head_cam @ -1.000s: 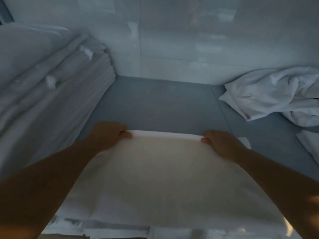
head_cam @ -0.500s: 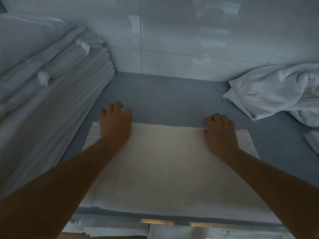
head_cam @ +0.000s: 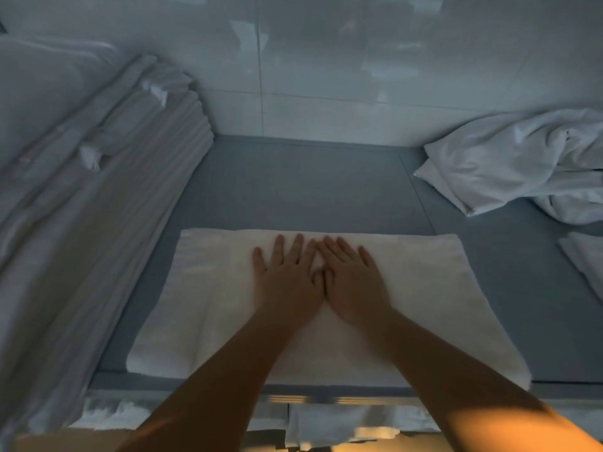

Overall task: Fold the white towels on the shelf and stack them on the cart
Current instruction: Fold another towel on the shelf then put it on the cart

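In the head view both hands lie flat, palms down, on a folded white towel (head_cam: 326,308) that rests on the grey shelf (head_cam: 303,187). The left hand (head_cam: 288,282) and the right hand (head_cam: 354,285) sit side by side at the middle of the towel, toward its far edge, with their inner sides touching. The fingers (head_cam: 297,247) of the left hand are straight and slightly spread, the fingers (head_cam: 342,251) of the right hand likewise, and the index tips of the two hands meet or overlap; neither hand curls around or pinches the cloth, they only press on it. The towel is a broad rectangle, smooth on top, its far edge straight and parallel to the back wall, its near edge reaching the front edge of the shelf, with a thicker layered fold showing along the near left corner. At the left end of the shelf stands a tall stack of folded white linens (head_cam: 98,197), its folded edges facing the towel and just beside the towel's left side. Near the right back corner lies a crumpled white towel (head_cam: 509,168), unfolded, well apart from the hands. At the right edge of the shelf the corner of another flat white cloth (head_cam: 584,265) shows. Behind the shelf is a glossy tiled wall (head_cam: 326,76).
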Demonstrator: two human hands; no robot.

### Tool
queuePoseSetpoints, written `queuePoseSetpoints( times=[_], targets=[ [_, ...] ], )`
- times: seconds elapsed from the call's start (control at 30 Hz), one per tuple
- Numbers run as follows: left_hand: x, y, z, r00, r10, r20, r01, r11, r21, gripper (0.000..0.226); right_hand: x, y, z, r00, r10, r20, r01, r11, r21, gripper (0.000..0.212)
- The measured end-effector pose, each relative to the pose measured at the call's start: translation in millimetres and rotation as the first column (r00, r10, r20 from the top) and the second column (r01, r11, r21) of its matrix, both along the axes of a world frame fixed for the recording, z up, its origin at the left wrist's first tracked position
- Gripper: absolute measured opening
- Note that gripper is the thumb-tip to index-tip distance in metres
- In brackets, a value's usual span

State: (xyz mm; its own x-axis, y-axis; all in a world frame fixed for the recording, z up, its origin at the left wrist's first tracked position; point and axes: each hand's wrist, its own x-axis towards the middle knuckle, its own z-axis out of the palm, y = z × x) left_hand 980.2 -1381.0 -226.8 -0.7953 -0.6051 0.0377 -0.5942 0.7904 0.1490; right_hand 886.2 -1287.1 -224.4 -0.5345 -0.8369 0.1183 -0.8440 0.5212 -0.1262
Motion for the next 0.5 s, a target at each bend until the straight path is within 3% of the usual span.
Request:
queuePoseSetpoints(
  times=[0.17,0.4,0.5],
  targets=[
    [24,-33,-7,0.997,0.074,0.039,-0.073,0.997,-0.021,0.082,-21,26,1,0.989,-0.148,0.027,0.143,0.981,0.133,0.06],
    [77,-65,21,0.961,0.211,0.18,-0.198,0.976,-0.09,0.062,-25,71,28,0.934,-0.358,-0.004,0.343,0.89,0.3,0.058],
    [66,-15,33,0.99,0.11,0.085,-0.105,0.993,-0.054,0.058,16,53,39,0.975,-0.218,-0.031,0.221,0.965,0.142,0.054]
  ],
)
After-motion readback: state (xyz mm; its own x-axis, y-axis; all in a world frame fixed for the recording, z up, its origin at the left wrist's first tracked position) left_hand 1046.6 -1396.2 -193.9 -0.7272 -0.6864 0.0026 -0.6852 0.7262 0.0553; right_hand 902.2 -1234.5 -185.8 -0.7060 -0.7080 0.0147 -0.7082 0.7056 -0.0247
